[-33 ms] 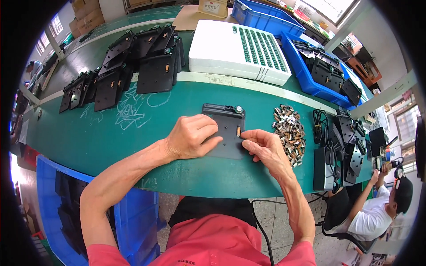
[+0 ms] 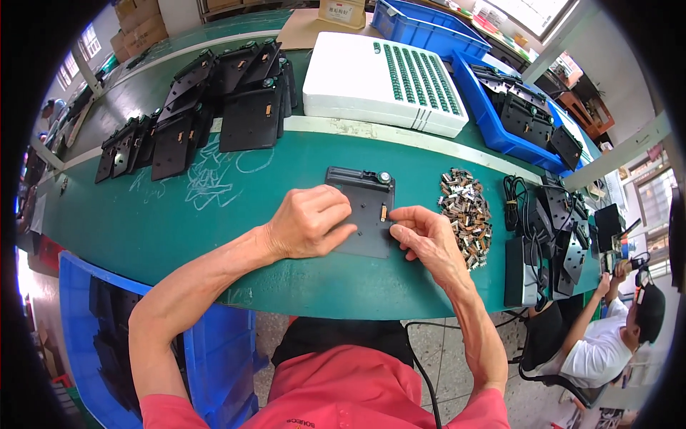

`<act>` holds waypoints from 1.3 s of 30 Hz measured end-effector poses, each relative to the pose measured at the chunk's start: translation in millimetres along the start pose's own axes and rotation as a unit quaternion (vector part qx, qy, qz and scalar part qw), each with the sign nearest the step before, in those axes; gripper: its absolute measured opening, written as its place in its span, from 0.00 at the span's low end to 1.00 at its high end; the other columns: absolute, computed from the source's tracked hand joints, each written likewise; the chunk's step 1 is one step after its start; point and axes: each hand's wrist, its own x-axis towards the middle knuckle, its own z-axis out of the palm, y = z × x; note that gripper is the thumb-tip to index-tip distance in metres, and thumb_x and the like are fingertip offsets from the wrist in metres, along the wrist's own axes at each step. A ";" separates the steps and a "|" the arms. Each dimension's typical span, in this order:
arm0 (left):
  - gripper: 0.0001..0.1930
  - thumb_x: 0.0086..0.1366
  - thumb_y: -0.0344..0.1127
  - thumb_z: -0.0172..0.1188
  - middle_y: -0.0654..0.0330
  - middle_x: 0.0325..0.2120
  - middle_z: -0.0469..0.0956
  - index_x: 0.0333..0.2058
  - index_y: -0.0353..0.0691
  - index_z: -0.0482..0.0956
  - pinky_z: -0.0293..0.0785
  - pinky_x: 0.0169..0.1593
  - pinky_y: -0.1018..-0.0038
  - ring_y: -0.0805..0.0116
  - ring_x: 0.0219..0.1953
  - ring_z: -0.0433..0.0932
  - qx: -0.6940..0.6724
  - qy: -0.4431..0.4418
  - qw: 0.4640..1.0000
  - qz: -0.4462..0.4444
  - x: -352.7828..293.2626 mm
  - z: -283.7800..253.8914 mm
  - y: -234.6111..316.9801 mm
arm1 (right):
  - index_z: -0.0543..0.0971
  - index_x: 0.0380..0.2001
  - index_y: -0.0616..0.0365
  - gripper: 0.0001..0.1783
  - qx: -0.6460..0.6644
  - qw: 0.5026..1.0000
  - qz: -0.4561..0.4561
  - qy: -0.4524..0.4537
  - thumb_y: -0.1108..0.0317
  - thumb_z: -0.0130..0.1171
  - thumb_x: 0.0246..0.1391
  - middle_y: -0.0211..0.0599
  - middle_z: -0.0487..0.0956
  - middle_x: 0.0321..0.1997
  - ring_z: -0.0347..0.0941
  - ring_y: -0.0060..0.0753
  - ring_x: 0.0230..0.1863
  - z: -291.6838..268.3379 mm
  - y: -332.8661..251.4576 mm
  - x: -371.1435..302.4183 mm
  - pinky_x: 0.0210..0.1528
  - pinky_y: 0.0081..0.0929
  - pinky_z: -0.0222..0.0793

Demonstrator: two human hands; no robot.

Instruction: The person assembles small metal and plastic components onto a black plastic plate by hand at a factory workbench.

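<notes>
A flat black plastic panel point(image 2: 368, 232) lies on the green tabletop in front of me, with a raised bar and a round green-and-silver part point(image 2: 384, 177) at its far end. A small brass-coloured connector point(image 2: 384, 213) sits by the panel's right side. My left hand point(image 2: 311, 220) is closed over the panel's left edge, its fingers curled and their tips partly hidden. At the right edge, beside the connector, thumb and forefinger of my right hand point(image 2: 421, 234) are closed on the panel.
Right of my hands is a heap of small connectors point(image 2: 466, 214). Beyond it lie a black power adapter with cables point(image 2: 522, 272) and more panels. A white foam tray point(image 2: 350, 79), stacked panels point(image 2: 250, 118) and blue bins point(image 2: 429, 28) stand behind. A co-worker point(image 2: 607, 343) sits at right.
</notes>
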 end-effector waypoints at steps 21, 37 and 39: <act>0.17 0.58 0.37 0.64 0.55 0.35 0.75 0.43 0.33 0.79 0.68 0.45 0.63 0.57 0.41 0.72 0.026 -0.073 0.946 -0.314 11.5 -9.8 -28.4 | 0.81 0.41 0.70 0.14 -0.081 0.996 -0.023 0.031 0.70 0.60 0.54 0.38 0.82 0.26 0.75 0.20 0.24 -3.3 12.7 -17.9 0.26 0.22 0.74; 0.09 0.59 0.30 0.64 0.56 0.29 0.70 0.37 0.33 0.78 0.69 0.37 0.64 0.57 0.33 0.72 0.070 -0.017 0.977 -0.198 7.2 -9.1 -32.3 | 0.79 0.48 0.65 0.18 -0.013 1.000 -0.004 0.023 0.65 0.61 0.59 0.28 0.80 0.30 0.71 0.15 0.29 -3.0 10.8 -23.6 0.32 0.17 0.70; 0.09 0.59 0.30 0.64 0.56 0.28 0.70 0.37 0.33 0.78 0.69 0.36 0.64 0.57 0.32 0.72 0.071 -0.007 0.976 -0.203 8.5 -9.8 -32.4 | 0.78 0.50 0.66 0.20 0.009 1.000 -0.002 0.017 0.64 0.61 0.59 0.30 0.80 0.32 0.73 0.17 0.31 -4.9 13.0 -24.0 0.33 0.18 0.71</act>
